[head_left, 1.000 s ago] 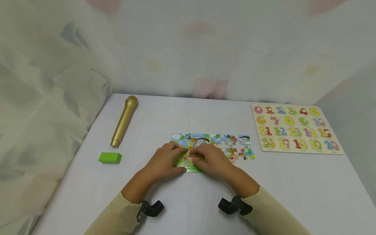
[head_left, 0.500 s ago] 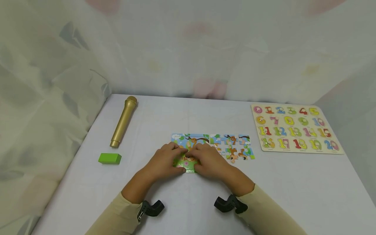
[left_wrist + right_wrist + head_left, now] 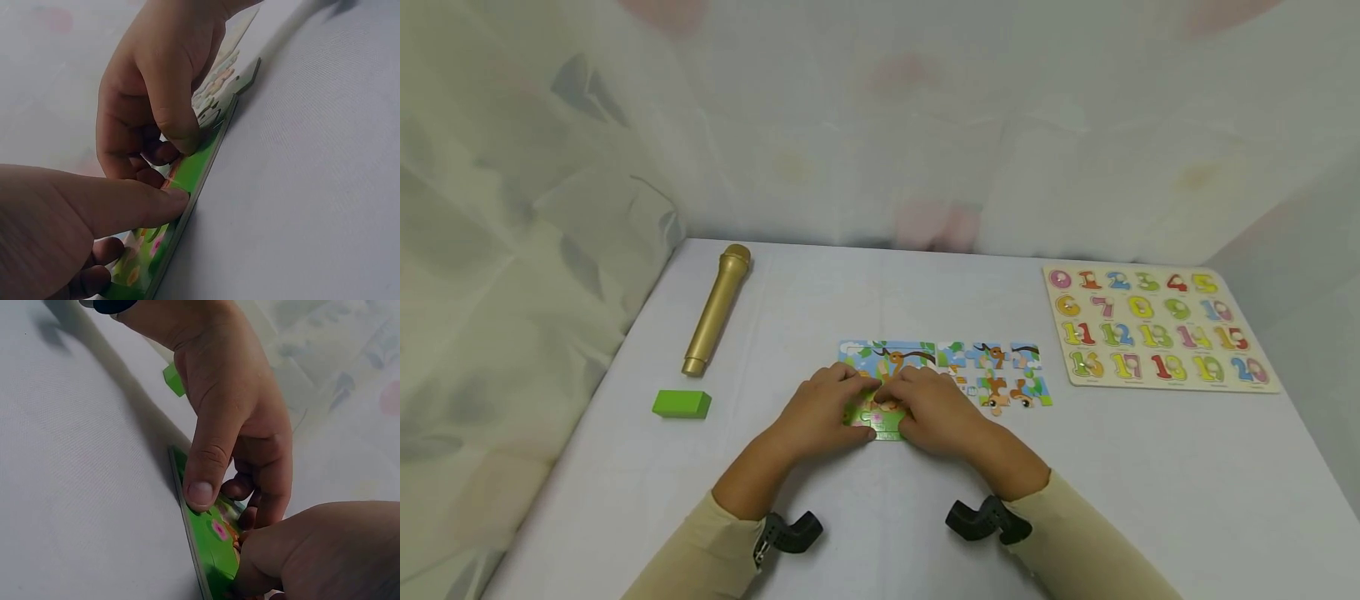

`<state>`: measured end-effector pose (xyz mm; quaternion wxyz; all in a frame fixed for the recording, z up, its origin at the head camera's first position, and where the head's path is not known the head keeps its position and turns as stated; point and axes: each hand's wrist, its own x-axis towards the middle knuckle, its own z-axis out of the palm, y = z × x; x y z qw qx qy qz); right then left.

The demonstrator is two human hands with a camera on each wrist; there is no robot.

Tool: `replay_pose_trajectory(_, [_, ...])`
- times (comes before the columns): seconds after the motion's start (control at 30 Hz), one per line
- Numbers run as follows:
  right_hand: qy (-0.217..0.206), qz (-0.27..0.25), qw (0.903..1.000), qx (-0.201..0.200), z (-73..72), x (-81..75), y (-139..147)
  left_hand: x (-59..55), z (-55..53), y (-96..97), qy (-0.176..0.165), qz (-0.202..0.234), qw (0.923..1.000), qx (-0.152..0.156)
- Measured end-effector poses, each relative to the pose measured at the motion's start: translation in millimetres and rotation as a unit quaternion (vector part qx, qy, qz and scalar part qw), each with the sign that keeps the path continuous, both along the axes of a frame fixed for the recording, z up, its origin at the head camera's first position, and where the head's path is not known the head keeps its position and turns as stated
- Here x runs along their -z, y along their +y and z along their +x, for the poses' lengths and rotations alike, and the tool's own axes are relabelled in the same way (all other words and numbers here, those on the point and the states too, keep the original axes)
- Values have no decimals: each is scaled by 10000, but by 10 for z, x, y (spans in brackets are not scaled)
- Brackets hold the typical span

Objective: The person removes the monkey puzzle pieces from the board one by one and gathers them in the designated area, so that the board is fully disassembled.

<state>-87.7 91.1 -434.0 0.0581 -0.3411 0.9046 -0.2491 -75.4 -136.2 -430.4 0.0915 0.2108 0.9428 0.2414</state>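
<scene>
A jigsaw board (image 3: 887, 422) with a cartoon animal picture lies flat in the middle of the table. My left hand (image 3: 822, 412) rests on its left part; the thumb (image 3: 201, 490) presses near the front edge and the bent fingers touch the picture. On the right part my right hand (image 3: 936, 410) touches the board, thumb (image 3: 178, 128) near the front edge and fingertips over the picture. I make out no lifted piece between either hand's fingers, though the right fingertips are partly hidden. Beside the board lie several jigsaw pieces (image 3: 988, 357), some hidden by my right hand.
A wooden number board (image 3: 1157, 333) lies at the back right. To the left are a gold microphone (image 3: 718, 308) and a green block (image 3: 682, 404). White cloth (image 3: 880, 275) covers the table, and fabric hangs behind and at the sides.
My right hand has shifted slightly left on the board, closer to my left hand, and has then stayed nearly still. The left hand and the loose pieces beside the board stay put.
</scene>
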Motion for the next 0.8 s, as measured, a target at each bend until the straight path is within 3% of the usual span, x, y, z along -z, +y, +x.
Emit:
replay_pose_trajectory(0.33, [-129,-74,9998,103,14,-6,-9,8,-7,-6,-135,18,9999,-51])
replay_pose_trajectory(0.8, [-110,-25,9999,-92,-17,15,36,11,0,-10,-191,56,9998,-69])
